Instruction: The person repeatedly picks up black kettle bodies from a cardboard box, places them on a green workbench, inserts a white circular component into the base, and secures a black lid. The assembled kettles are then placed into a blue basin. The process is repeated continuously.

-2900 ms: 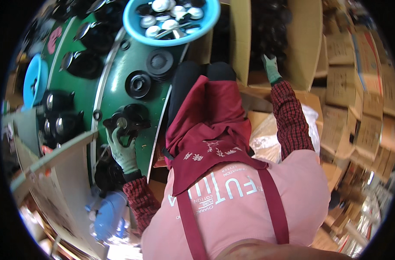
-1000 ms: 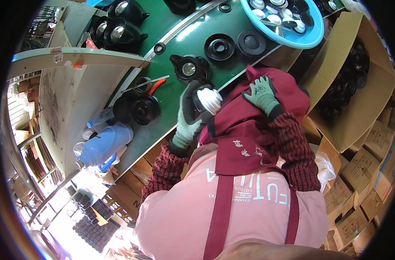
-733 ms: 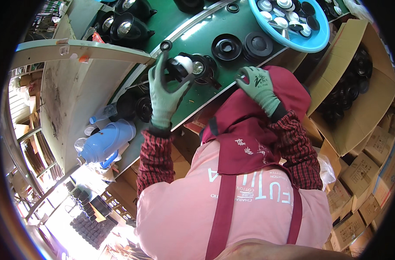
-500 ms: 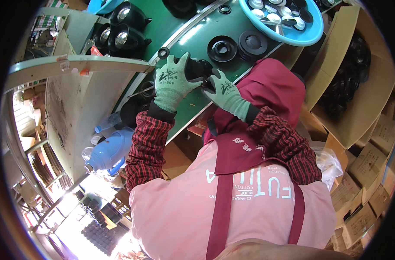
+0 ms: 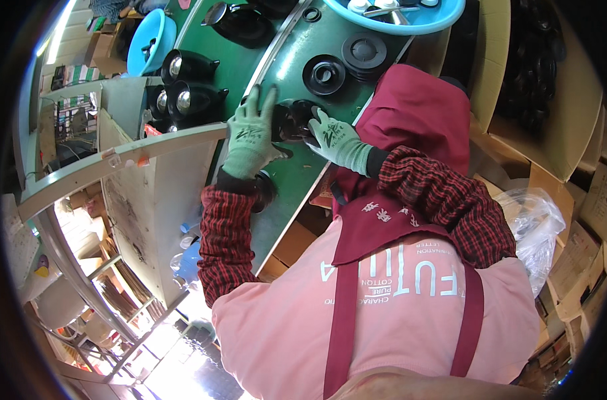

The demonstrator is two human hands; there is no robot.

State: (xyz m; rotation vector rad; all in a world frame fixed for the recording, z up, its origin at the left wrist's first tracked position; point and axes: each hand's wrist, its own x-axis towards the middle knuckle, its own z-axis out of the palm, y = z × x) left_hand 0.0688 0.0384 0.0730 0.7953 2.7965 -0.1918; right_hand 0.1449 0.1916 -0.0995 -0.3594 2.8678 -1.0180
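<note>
A dark, rounded black plastic part (image 5: pixel 291 122) is between my two gloved hands above the green work surface (image 5: pixel 287 193); its exact kind I cannot make out. My left hand (image 5: pixel 251 139), in a pale green glove, has its fingers stretched out and apart, right beside the part's left side. From the right, my right hand (image 5: pixel 341 141) has bent fingers closed on the part's edge. Just beyond it lie a black round lid-like disc with a raised centre (image 5: pixel 324 75) and a stack of flat black discs (image 5: pixel 365 53).
Black spouted vessels with shiny metal insides (image 5: pixel 195 99) stand at the far left. A blue basin (image 5: pixel 410 29) of black and white parts is at the far right, beside a cardboard box (image 5: pixel 557 143) of black parts. A pale metal rail (image 5: pixel 163 141) adjoins the table's left.
My left hand's fingers have straightened and spread away from the black part. My right hand stays on it. The whole view has shifted, with the blue basin now higher in the picture.
</note>
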